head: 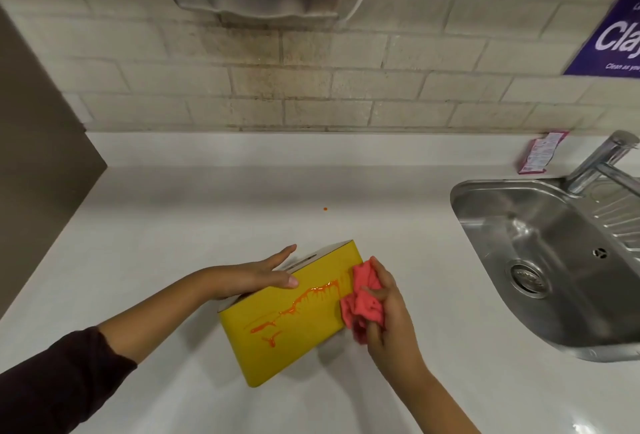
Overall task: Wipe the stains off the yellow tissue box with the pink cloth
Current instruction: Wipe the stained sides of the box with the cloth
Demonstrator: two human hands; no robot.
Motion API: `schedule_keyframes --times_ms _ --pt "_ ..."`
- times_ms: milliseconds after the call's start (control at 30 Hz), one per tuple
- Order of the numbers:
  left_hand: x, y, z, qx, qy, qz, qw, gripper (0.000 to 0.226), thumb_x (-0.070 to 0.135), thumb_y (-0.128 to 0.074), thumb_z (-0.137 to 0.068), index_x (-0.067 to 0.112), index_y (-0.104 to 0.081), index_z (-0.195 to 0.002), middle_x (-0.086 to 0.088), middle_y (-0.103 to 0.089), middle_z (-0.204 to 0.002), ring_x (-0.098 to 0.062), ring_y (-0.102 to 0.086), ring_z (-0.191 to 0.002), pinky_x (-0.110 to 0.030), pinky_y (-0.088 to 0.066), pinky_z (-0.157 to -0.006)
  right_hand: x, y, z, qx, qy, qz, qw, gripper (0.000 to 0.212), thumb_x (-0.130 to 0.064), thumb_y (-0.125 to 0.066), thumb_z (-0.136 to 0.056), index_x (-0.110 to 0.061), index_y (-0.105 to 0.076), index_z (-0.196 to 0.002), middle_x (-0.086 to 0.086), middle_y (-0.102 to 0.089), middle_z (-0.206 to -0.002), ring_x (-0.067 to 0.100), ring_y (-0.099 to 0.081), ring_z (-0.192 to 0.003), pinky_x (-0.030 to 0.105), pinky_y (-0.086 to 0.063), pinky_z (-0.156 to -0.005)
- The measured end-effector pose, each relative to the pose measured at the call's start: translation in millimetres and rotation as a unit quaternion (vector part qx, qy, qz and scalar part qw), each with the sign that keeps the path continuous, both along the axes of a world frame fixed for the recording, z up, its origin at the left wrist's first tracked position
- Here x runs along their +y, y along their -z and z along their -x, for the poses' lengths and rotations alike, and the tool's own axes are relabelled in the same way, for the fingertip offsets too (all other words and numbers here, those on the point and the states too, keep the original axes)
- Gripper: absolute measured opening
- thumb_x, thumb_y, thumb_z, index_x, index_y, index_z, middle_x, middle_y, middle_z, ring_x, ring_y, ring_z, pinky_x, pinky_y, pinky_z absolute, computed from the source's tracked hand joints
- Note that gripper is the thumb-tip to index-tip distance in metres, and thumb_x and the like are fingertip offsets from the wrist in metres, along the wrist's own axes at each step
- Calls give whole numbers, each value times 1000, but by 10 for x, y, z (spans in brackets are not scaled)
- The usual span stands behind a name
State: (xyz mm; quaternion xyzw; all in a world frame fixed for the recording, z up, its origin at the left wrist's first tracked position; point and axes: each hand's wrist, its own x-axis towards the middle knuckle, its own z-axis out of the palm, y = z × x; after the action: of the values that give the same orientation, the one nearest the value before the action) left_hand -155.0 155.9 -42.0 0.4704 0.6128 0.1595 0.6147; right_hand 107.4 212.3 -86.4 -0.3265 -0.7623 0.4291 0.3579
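The yellow tissue box point(294, 326) sits on the white counter point(173, 225), its long side running from near-left to far-right. Orange stains point(298, 309) streak its front. The right hand point(388, 309) squeezes the pink cloth point(362, 298) against the box's right end. The left hand point(252, 276) lies flat and open on top. Farther right is a steel sink point(540, 260). A purple sign point(613, 38) reads "Cla".

Glossy yellow tissue box point(294, 340); soft pink cloth point(362, 305); shiny steel sink point(540, 225); matt counter point(207, 211).

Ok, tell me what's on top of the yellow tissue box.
The left hand lies flat on the top of the yellow tissue box, fingers open, holding it steady. Beside it a dark slot shows in the pale top panel. The part beneath the palm is covered, so nothing can be seen there.
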Motion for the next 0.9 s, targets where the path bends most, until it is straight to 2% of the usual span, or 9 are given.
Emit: schedule_keyframes --times_ms 33,100,167,267,433,533,633,733,900 --pt "8 -22 -12 3 12 1 1000 125 88 -57 -43 47 6 -143 6 1 -160 -23 -15 -145 -36 -23 -112 12 -10 30 -11 19 -25 999 51 -7 -43 -84 -38 -47 -124 6 -41 -143 26 -48 -124 47 -43 -102" --pt "33 -60 -25 12 33 6 999 131 88 -57 -39 42 7 -144 4 -2 -160 -23 -17 -145 -33 -24 -111 45 -47 140 -7 72 -49 996 29 -9 -45 -84 -26 -57 -105 -7 -40 -137 0 -39 -125 12 -34 -101" --pt "48 -84 -24 14 39 12 999 134 88 -58 -38 41 8 -144 0 -8 -160 -24 -23 -143 -35 -27 -111 49 -121 286 5 118 -25 993 27 -10 -46 -84 -24 -61 -102 -21 -38 -128 -10 -37 -119 2 -30 -95" --pt "32 -63 -17 -4 10 15 1000 134 86 -61 -38 41 6 -144 2 -6 -160 -25 -25 -142 -38 -30 -113 14 -171 378 -20 141 -83 986 38 -11 -45 -82 -16 -62 -116 -9 -45 -122 -3 -36 -111 7 -28 -96" --pt "27 3 18 5 -16 11 1000 133 87 -60 -37 43 6 -144 5 1 -160 -25 -17 -145 -36 -29 -110 85 -146 156 -73 12 -227 971 44 -10 -45 -77 -18 -54 -119 -4 -46 -124 6 -33 -112 13 -27 -103" --pt "26 8 26 10 -14 9 1000 135 87 -60 -36 42 7 -144 4 1 -160 -25 -18 -145 -37 -26 -112 155 -119 33 -73 2 -213 974 37 -8 -47 -74 -16 -55 -110 -1 -48 -121 9 -37 -109 10 -29 -99" --pt "22 -3 12 12 -19 12 1000 138 87 -61 -34 41 6 -145 1 -6 -160 -25 -24 -143 -33 -29 -108 115 -130 175 -56 80 -140 985 29 -1 -52 -72 -8 -60 -98 8 -55 -113 12 -41 -105 5 -29 -93" --pt "17 0 -3 20 -22 9 1000 137 88 -60 -33 42 6 -144 0 -9 -160 -25 -24 -143 -32 -28 -108 26 -181 388 -52 145 -95 983 34 0 -49 -72 -6 -63 -102 -1 -51 -113 11 -39 -106 15 -33 -94" --pt "-9 -11 -8 18 -48 6 999 137 88 -60 -32 43 5 -144 2 -3 -160 -25 -16 -145 -38 -24 -113 3 -185 212 -95 -21 -221 970 41 -10 -48 -75 -17 -56 -114 -2 -53 -120 12 -42 -113 15 -26 -104"
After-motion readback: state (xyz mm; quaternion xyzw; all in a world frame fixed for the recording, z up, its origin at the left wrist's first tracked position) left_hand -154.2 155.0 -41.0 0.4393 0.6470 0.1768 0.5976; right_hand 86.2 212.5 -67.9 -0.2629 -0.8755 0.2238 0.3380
